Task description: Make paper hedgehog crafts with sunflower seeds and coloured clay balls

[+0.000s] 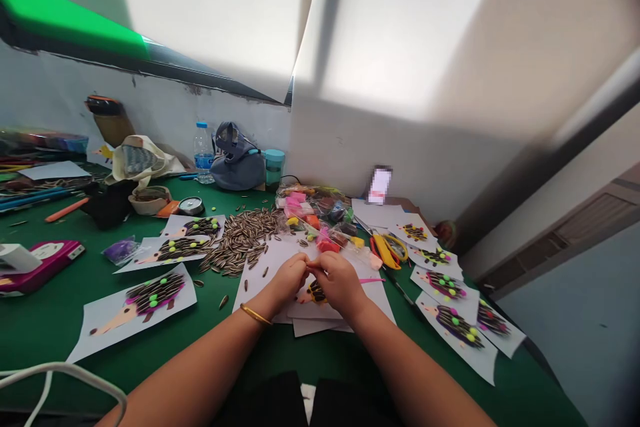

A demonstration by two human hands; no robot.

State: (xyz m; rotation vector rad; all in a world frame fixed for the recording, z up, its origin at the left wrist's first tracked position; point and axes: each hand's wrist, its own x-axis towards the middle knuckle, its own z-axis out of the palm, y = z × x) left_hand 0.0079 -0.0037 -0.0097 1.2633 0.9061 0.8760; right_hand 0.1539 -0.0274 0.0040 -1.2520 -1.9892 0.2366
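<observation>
My left hand (287, 281), with a gold bangle (256, 314) at its wrist, meets my right hand (341, 282) fingertip to fingertip. Both are closed in a pinch, and whatever lies between the fingers is too small or hidden to name. Right below them is a hedgehog picture (316, 291) with dark seed spines, partly covered by my hands, on white paper sheets (320, 327). A pink tool (373, 280) lies at the right of the sheets. Sunflower seeds (245, 237) are heaped beyond my left hand, with several loose ones on the paper.
Bags of coloured clay (325, 220) lie behind my hands, with yellow-handled scissors (386, 250) to their right. Hedgehog pictures flank both sides, including a large one (145, 303) at left. A water bottle (203, 157) stands by the wall. A white cable (75, 373) curls at front left.
</observation>
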